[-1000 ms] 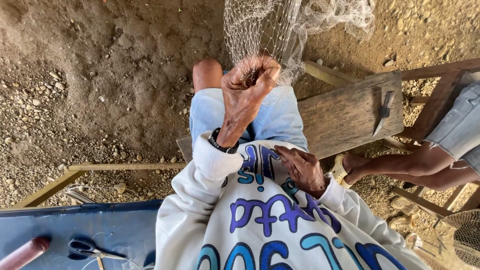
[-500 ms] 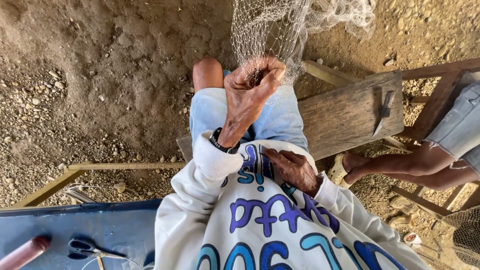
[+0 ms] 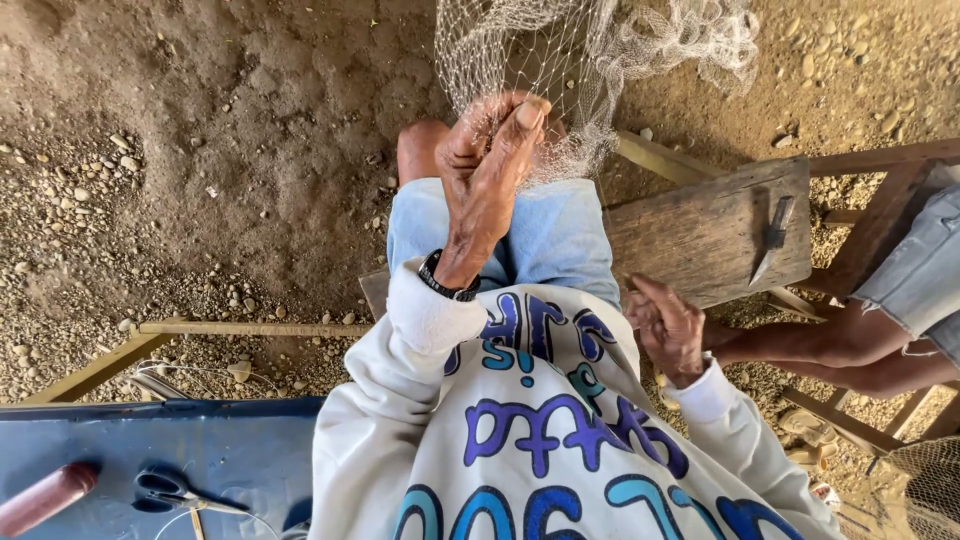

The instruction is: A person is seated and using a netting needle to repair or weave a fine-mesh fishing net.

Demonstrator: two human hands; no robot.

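**Hands at the fishing net, seated over dirt ground**

Ground [image 3: 200, 150]: packed brown dirt, pebbles scattered at left and far right.

Fishing net [image 3: 590, 60]: fine pale mesh, bunched and crinkled. It hangs from the far top edge down toward the knees, long axis running far to near, gathered to a narrow neck where the left hand meets it.

Blue tabletop [image 3: 250, 460], near left: flat and smooth, carrying scissors [image 3: 185, 493] and a reddish-brown cylinder [image 3: 45, 497].

Wooden bench [image 3: 700, 235], right of the lap: weathered grey plank. A dark metal tool [image 3: 772, 240] lies on it, tip pointing near.

Left hand [image 3: 490, 165]: forearm raised from a white cuff, black wristband at the wrist, fingers curled shut around the gathered mesh, thumb extended toward the far side.

Right hand [image 3: 668, 328]: low, beside the right hip, clear of the net. Fingers loosely curled; whether it holds anything cannot be told.

Another person's bare leg [image 3: 840, 345] lies at far right.
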